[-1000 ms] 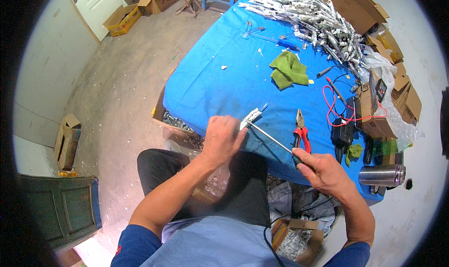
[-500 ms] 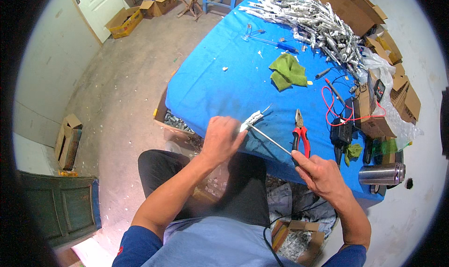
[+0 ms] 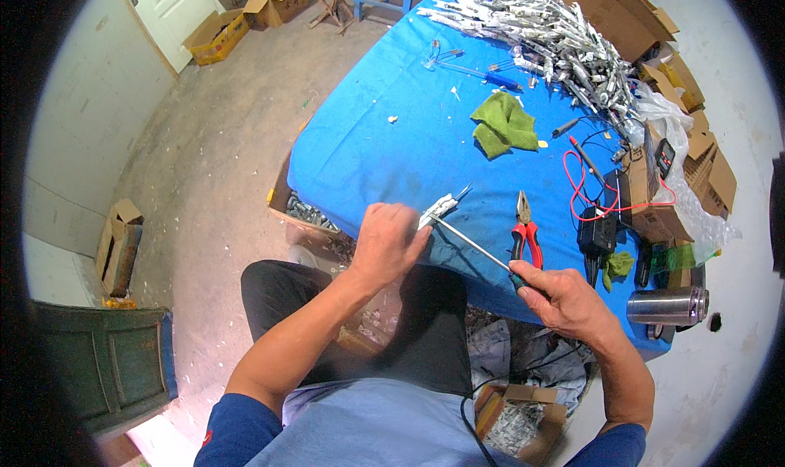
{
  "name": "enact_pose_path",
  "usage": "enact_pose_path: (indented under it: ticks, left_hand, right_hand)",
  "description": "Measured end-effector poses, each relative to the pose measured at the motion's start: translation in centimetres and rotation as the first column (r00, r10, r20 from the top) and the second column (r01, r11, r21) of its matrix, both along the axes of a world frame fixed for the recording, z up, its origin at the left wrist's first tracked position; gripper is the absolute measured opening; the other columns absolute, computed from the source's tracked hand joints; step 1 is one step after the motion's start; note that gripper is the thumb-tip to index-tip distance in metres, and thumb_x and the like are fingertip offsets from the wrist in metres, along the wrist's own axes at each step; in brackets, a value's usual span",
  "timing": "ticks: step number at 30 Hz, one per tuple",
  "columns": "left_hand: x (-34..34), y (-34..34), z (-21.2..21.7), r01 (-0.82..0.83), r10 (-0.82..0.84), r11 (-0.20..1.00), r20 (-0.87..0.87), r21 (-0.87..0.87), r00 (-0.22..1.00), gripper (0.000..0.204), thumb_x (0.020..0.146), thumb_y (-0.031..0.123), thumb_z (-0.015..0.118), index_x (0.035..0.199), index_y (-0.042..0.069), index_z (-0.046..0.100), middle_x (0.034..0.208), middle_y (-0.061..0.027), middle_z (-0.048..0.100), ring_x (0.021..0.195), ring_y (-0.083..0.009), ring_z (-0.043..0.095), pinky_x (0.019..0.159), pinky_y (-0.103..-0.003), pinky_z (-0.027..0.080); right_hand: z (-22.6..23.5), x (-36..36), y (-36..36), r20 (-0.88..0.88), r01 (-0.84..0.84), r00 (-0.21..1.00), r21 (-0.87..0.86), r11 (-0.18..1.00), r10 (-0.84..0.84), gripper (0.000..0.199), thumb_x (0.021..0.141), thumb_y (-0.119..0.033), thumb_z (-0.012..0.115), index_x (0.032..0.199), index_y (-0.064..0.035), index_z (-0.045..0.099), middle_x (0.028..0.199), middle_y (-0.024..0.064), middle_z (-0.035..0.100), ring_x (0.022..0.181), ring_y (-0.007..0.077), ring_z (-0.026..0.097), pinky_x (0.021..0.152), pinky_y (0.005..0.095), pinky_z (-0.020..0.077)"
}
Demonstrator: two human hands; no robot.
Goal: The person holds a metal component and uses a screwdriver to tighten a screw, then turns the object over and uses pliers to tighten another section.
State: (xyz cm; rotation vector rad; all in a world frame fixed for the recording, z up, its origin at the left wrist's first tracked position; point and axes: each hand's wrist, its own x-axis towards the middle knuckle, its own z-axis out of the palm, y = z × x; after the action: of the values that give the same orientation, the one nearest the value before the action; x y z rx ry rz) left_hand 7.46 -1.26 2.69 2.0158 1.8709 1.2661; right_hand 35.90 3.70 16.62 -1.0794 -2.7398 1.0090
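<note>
My left hand [image 3: 386, 240] is closed round a slim white plastic piece [image 3: 442, 208], its thin pointed end facing away over the near edge of the blue-covered table [image 3: 360, 123]. In my right hand [image 3: 564, 299] is a screwdriver [image 3: 474, 244]; the palm and fingers mostly cover its dark handle. Its long metal shaft slants up to the left, and the tip meets the white piece beside my left fingers. Just past my right hand lie pliers [image 3: 532, 244] with red and black handles. Exactly how the tip sits on the piece is too small to tell.
A heap of similar white pieces [image 3: 564, 50] covers the far right. Nearer lie a green cloth [image 3: 504, 124], a blue pen-like tool [image 3: 500, 82], a red wire [image 3: 570, 190], a black adapter [image 3: 597, 234] and a steel flask [image 3: 666, 305]. An open box [image 3: 282, 201] stands by the table's left edge.
My right hand and forearm have shifted slightly, and a bit more of the screwdriver handle shows. The white piece has turned a little in my left hand.
</note>
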Motion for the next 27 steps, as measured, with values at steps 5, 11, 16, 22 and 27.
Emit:
enact_pose_path:
  ticks: [5, 11, 16, 22, 27]
  left_hand:
    - [0.0, 0.1, -0.3, -0.009, 0.009, 0.999, -0.004, 0.032, 1.0, 0.021, 0.084, 0.021, 0.072, 0.084, 0.004, 0.059, 0.078, -0.0116, 0.057, 0.079, -0.0321, 0.056, 0.077, -0.043, 0.041]
    - [0.1, 0.0, -0.2, -0.014, 0.014, 1.0, -0.015, 0.023, 1.0, 0.022, 0.083, 0.022, 0.073, 0.085, 0.005, 0.06, 0.078, -0.0112, 0.058, 0.079, -0.0318, 0.057, 0.077, -0.043, 0.041]
    - [-0.2, -0.1, -0.2, 0.003, -0.003, 1.0, -0.022, 0.01, 1.0, 0.022, 0.084, 0.024, 0.073, 0.086, 0.004, 0.062, 0.078, -0.011, 0.06, 0.078, -0.0314, 0.058, 0.077, -0.042, 0.042]
    - [-2.0, -1.4, 0.9, 0.034, -0.036, 0.997, -0.026, -0.065, 0.999, 0.024, 0.086, 0.026, 0.073, 0.085, 0.005, 0.064, 0.079, -0.0104, 0.063, 0.077, -0.0299, 0.059, 0.077, -0.041, 0.043]
    - [-2.4, -3.2, 0.7, -0.02, 0.014, 0.997, -0.077, -0.069, 0.997, 0.023, 0.087, 0.026, 0.071, 0.08, 0.006, 0.063, 0.074, -0.0084, 0.062, 0.073, -0.028, 0.059, 0.077, -0.041, 0.041]
  right_hand:
    - [0.7, -0.5, -0.2, 0.079, 0.151, 0.987, -0.182, 0.972, -0.138, 0.039, 0.091, -0.016, 0.065, 0.129, -0.0054, 0.06, 0.088, 0.0248, 0.067, 0.077, 0.0416, 0.065, 0.067, 0.0418, 0.0511]
    - [-1.8, 0.6, -1.4, -0.06, 0.067, 0.996, 0.034, 0.997, -0.065, 0.04, 0.092, -0.013, 0.064, 0.131, -0.0058, 0.058, 0.076, 0.0174, 0.06, 0.066, 0.0278, 0.059, 0.063, 0.0356, 0.047]
    - [-1.0, 0.1, -2.5, 0.035, 0.076, 0.996, 0.127, 0.989, -0.081, 0.04, 0.092, -0.014, 0.065, 0.13, -0.0063, 0.059, 0.082, 0.0186, 0.065, 0.073, 0.0351, 0.064, 0.065, 0.0391, 0.0491]
    - [-2.0, 0.0, -3.3, -0.039, 0.106, 0.994, 0.2, 0.974, -0.1, 0.038, 0.09, -0.018, 0.066, 0.127, -0.0116, 0.061, 0.08, 0.0187, 0.066, 0.075, 0.0386, 0.065, 0.065, 0.0486, 0.0496]
    - [-2.1, 0.2, -3.5, -0.028, 0.094, 0.996, 0.225, 0.97, -0.091, 0.038, 0.09, -0.02, 0.065, 0.127, -0.0116, 0.06, 0.078, 0.0173, 0.066, 0.073, 0.0384, 0.064, 0.065, 0.0491, 0.0495]
